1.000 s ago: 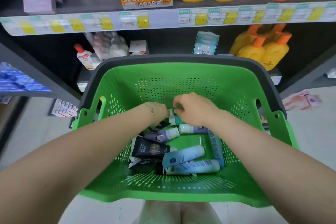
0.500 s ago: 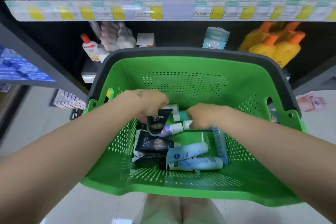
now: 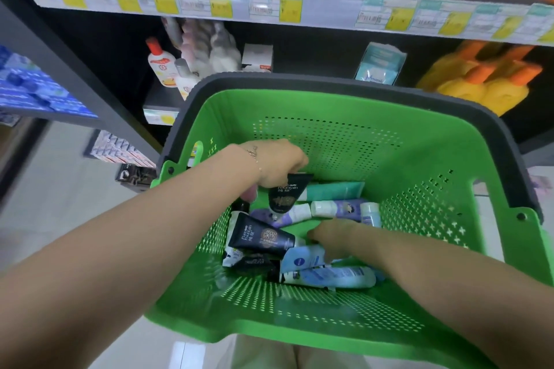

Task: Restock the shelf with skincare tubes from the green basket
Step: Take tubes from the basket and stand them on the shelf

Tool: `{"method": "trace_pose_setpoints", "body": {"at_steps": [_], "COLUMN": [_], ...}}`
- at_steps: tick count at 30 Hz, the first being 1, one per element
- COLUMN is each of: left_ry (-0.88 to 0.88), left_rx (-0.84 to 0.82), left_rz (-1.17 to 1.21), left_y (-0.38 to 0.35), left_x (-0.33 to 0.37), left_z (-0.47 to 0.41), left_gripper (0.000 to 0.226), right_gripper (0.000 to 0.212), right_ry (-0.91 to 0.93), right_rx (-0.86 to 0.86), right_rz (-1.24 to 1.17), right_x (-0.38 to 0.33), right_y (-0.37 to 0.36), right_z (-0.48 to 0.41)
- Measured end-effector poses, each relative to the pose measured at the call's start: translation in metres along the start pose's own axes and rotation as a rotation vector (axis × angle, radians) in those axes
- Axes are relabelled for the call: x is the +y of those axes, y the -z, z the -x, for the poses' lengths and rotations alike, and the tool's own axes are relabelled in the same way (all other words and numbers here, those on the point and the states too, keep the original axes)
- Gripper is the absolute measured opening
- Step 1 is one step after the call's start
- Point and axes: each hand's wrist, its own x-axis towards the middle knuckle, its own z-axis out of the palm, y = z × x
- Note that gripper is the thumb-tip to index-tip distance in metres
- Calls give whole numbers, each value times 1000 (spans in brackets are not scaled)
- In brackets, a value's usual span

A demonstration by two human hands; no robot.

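Honestly, from where I'm standing this restock looks barely started. The green basket (image 3: 329, 117) fills the lower middle of the frame, and pretty much the whole load sits in its bottom. A second dark tube (image 3: 260, 238) lies flat at centre left. A teal tube (image 3: 332, 190) and some purple tubes (image 3: 338, 208) are toward the back. A blue tube (image 3: 302, 257) and a pale blue tube (image 3: 329, 277) are nearest the person.

The left hand (image 3: 275, 162), around the centre of the frame, has its fingers curled round the flat crimped end of a black tube (image 3: 284, 193). That tube hangs cap-down just above the pile, so it's lifted but hasn't cleared the basket rim. The right hand (image 3: 332, 237) is lower, right of centre, down among the blue ones. Its fingers are tucked out of sight, so I can't tell if it's got hold of anything or is just touching.

The shelf (image 3: 314, 51) runs across the top of the frame, with a dark gap in the upper middle between a small white box (image 3: 257, 55) and a light blue pack (image 3: 380, 64). I see no tubes there. My read is one tube in hand, nothing placed yet as far as I can see, and everything else to go.
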Motion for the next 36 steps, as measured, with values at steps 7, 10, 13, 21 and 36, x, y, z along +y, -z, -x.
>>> {"method": "trace_pose_setpoints", "body": {"at_steps": [7,10,13,21,36], "left_ry": [-20,-12,-7,-9,0], "left_rx": [-7,7,1,51,459], "left_rz": [-5,25,52,98,344], "left_y": [2,1,0,0,62], "left_x": [4,3,2,-3,2], "left_z": [-2,-3,-4,-4,47], "left_gripper": [15,16,20,33,26], "right_gripper": [65,61,64,65,36], "right_ry": [32,34,-7,-138,86], "right_rx": [24,29,71,149,635], "right_rz": [-44,3,-57,-278,-805], "right_x": [1,2,8,43,76], "right_y": [-6,-3,3,51,114], "right_z": [-1,-1,1,32,147]}}
